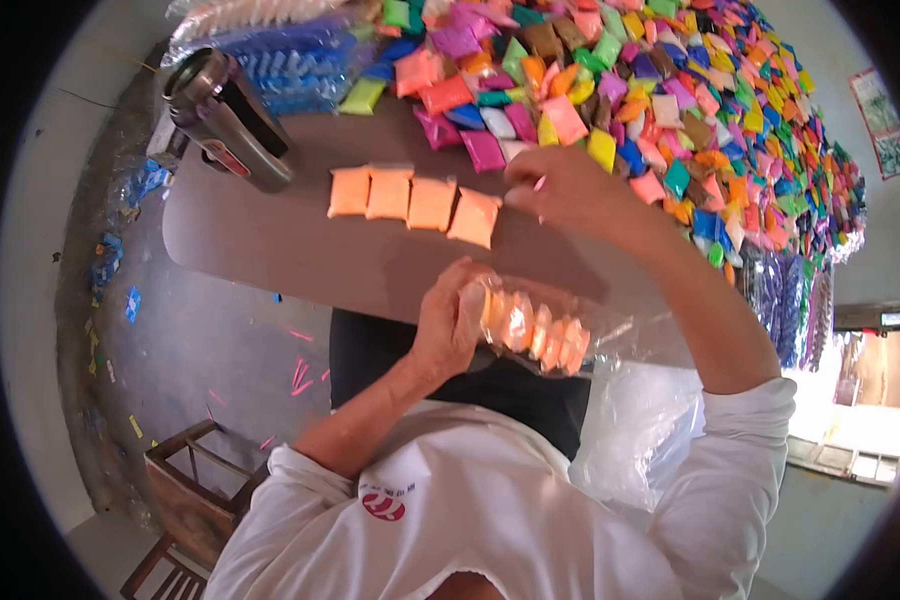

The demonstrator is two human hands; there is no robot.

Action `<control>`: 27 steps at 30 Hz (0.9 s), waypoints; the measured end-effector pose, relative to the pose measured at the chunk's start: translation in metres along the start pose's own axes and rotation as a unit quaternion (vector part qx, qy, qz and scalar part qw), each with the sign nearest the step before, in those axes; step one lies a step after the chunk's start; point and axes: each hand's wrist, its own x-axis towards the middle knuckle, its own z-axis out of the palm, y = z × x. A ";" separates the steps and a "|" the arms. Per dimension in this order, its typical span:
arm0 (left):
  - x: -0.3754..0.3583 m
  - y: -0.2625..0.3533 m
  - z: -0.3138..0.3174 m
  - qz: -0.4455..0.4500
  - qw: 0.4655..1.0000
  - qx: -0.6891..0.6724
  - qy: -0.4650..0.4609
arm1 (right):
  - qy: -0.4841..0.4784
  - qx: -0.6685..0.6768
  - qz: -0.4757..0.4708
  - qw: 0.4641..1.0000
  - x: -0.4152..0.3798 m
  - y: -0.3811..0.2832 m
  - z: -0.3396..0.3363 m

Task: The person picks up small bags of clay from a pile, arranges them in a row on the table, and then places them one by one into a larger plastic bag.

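My left hand (450,318) is closed around a clear plastic bag (610,338) at the table's front edge. Inside the bag, small light-orange packets (518,322) stand in a row. Several similar orange packets (431,204) lie side by side on the brown table, left of my right hand. My right hand (560,192) hovers by the right end of that row, fingers curled together. Whether anything sits between those fingertips is hidden; a small pink spot shows there.
A large heap of coloured packets (610,90) covers the back and right of the table (260,235). A steel flask (232,120) stands at the left, before bundled clear and blue plastic (300,70). Clear plastic (635,430) hangs at my right; a wooden stool (195,465) stands lower left.
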 end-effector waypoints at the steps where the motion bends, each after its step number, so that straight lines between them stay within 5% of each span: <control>1: 0.003 -0.001 -0.001 0.014 1.000 0.005 -0.001 | -0.010 -0.033 -0.025 0.999 0.014 0.007 0.013; 9: -0.001 0.000 -0.003 0.010 1.000 -0.024 -0.012 | -0.053 -0.140 -0.037 0.988 0.029 0.014 0.051; 15: 0.002 -0.004 -0.007 0.057 0.998 -0.005 -0.029 | -0.167 0.007 0.016 0.986 0.038 0.002 0.012; 20: 0.001 -0.005 -0.007 0.068 0.997 0.013 -0.021 | -0.099 -0.064 -0.158 0.980 0.065 -0.005 0.043; 27: 0.001 -0.005 -0.006 0.075 0.997 0.030 -0.014 | -0.078 -0.048 -0.025 0.996 0.076 -0.014 0.057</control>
